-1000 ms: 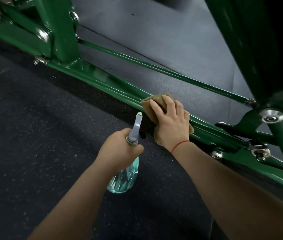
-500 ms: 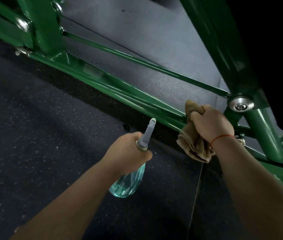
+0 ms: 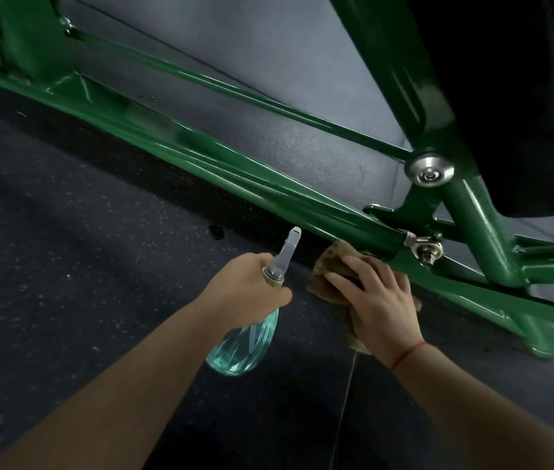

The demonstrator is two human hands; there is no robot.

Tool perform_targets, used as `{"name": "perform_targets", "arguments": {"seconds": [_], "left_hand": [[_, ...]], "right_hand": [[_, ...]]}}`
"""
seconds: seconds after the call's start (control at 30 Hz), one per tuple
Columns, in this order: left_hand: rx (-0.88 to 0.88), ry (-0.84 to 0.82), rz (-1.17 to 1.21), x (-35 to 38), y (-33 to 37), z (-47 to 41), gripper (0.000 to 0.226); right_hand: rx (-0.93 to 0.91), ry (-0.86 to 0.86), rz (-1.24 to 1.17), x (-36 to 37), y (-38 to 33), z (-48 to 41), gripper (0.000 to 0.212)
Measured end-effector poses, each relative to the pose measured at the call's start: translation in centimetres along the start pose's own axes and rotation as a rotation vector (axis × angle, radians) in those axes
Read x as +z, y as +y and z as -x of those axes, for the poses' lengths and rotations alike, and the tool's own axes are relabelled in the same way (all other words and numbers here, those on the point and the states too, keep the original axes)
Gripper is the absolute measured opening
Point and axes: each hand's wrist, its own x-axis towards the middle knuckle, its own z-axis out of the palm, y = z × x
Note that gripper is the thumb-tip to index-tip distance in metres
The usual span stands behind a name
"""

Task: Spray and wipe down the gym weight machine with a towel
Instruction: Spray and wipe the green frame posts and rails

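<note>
Below, towel (image 3: 328, 266) against frame's (image 3: 201, 157) lower edge.

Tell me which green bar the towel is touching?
The thick low bar; the right hand presses the towel against its near side. The thin rod behind it is untouched.

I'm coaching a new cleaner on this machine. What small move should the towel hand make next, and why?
Probably slide the towel rightward along the green rail onto the bolted joint. The right hand presses it flat at the rail's lower edge just short of that joint, while the left hand holds the spray bottle clear.
</note>
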Motion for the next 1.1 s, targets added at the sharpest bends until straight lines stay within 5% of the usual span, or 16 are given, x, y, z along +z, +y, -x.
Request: {"name": "perform_targets", "arguments": {"seconds": [0.17, 0.37, 0.53, 0.73, 0.83, 0.93, 1.1], "left_hand": [[-0.006, -0.019, -0.017, 0.7, 0.6, -0.3, 0.011], [-0.013, -0.018, -0.053, -0.2, 0.0, 0.3, 0.015], [-0.029, -0.003, -0.036, -1.5, -1.4, 0.4, 0.017], [-0.024, -0.035, 0.008, -1.2, -2.4, 0.1, 0.019], [-0.02, -0.047, 0.032, -0.6, -2.1, -0.2, 0.016], [-0.008, -0.056, 0.018, 0.2, -1.2, -0.5, 0.015], [0.038, -0.053, -0.036, 1.1, -0.1, -0.5, 0.017]], "right_hand": [[0.519, 0.024, -0.102, 1.7, 1.8, 0.4, 0.064], [0.546, 0.082, -0.175, 3.3, 0.3, -2.2, 0.073], [0.733, -0.079, -0.08, 3.4, 0.0, -5.7, 0.067], [0.469, -0.055, 0.074, 3.2, 2.3, 0.2, 0.067], [0.58, 0.07, 0.012, 2.8, 2.0, 1.8, 0.055], [0.877, 0.154, -0.13, 2.7, 1.1, 2.3, 0.057], [1.091, -0.042, -0.275, 1.7, 2.2, 0.4, 0.064]]}}
